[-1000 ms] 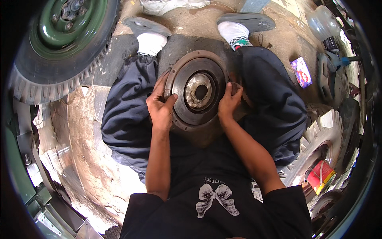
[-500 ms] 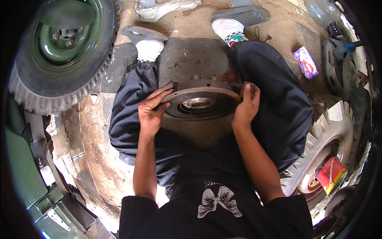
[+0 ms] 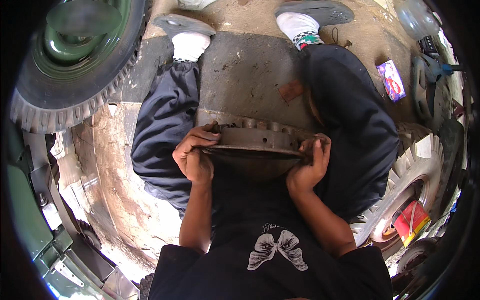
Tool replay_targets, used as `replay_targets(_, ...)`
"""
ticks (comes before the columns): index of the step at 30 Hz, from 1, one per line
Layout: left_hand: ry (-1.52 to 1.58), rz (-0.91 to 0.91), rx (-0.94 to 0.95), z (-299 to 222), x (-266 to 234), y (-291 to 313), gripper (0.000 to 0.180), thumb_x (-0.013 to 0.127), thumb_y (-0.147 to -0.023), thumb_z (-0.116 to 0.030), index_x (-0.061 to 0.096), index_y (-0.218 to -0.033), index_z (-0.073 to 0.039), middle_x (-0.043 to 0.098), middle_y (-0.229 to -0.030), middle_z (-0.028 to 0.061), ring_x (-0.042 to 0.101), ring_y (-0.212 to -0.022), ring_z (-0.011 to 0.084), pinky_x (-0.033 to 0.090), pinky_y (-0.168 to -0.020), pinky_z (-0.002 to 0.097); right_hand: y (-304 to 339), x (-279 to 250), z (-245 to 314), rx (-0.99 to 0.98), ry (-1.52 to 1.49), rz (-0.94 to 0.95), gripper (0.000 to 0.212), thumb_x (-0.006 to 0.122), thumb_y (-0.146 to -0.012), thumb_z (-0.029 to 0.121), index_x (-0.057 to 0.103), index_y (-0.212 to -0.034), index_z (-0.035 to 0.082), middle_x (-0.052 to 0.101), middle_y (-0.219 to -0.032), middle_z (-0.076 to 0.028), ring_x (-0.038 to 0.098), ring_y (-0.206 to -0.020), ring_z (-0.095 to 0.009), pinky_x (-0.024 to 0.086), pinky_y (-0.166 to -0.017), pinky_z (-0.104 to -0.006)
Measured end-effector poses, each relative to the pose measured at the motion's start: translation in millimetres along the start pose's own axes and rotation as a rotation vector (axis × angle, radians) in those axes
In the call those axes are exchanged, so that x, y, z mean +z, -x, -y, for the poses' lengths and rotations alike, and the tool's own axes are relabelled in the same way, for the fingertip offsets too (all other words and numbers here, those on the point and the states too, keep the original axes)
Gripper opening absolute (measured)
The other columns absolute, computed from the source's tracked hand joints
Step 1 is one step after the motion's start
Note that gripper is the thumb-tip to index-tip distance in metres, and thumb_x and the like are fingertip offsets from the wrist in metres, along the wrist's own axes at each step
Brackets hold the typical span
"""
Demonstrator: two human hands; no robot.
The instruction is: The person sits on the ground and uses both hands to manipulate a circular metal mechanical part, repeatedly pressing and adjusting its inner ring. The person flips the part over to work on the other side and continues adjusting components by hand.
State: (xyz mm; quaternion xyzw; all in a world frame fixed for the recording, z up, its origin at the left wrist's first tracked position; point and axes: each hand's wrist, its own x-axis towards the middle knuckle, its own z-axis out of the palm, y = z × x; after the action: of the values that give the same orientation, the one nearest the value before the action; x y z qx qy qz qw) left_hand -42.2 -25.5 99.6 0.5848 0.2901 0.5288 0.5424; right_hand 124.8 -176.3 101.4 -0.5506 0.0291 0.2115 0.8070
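I hold a heavy round metal plate (image 3: 254,139), like a clutch pressure plate, between my knees. It is seen almost edge-on, with a thick drilled rim, several round bosses along its far side and a thin lip nearest me. My left hand (image 3: 194,154) is closed on its left edge, fingers over the top and thumb below. At the right edge, my right hand (image 3: 311,162) grips with curled fingers. The plate's near face is hidden by its tilt.
A large tyre on a green wheel (image 3: 82,75) stands at upper left. Another tyre (image 3: 420,165) lies at right with a red-and-yellow container (image 3: 412,222) against it. A purple packet (image 3: 391,81) and a flat reddish-brown piece (image 3: 290,91) are on the floor (image 3: 240,65).
The plate has tipped from showing its ringed face with a bright centre to nearly edge-on. Both hands turned with it and moved slightly nearer my body.
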Motion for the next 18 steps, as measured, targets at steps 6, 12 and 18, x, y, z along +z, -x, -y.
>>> replay_targets(6,0.09,-0.015,-0.001,-3,-18,16,0.03,0.047,-0.071,-0.012,0.067,-0.071,0.011,0.071,-0.076,0.0269,0.068,-0.08,0.0349,0.055,-0.102,0.0572,19,-23,11,-0.038,0.074,0.228,0.02,0.058,-0.101,0.019,0.054,-0.112,0.003,0.057,-0.098,-0.008,0.056,-0.08,-0.017,0.048,-0.091,-0.0384)
replay_targets(12,0.225,0.067,0.051,-4,-47,34,0.034,0.049,-0.077,-0.014,0.071,-0.08,0.011,0.074,-0.087,0.0276,0.069,-0.087,0.0348,0.055,-0.101,0.0516,35,-43,7,-0.162,0.139,0.418,0.029,0.062,-0.095,0.027,0.052,-0.107,0.001,0.057,-0.089,-0.011,0.055,-0.08,-0.018,0.045,-0.1,-0.0402)
replay_targets(18,-0.003,-0.141,-0.346,-9,-40,34,0.054,0.047,-0.097,-0.033,0.07,-0.11,0.014,0.071,-0.12,0.0254,0.067,-0.114,0.0333,0.046,-0.107,0.0395,61,-47,11,-0.219,0.168,0.626,0.03,0.067,-0.093,0.029,0.057,-0.101,0.002,0.069,-0.078,-0.012,0.057,-0.089,-0.023,0.046,-0.092,-0.0374)
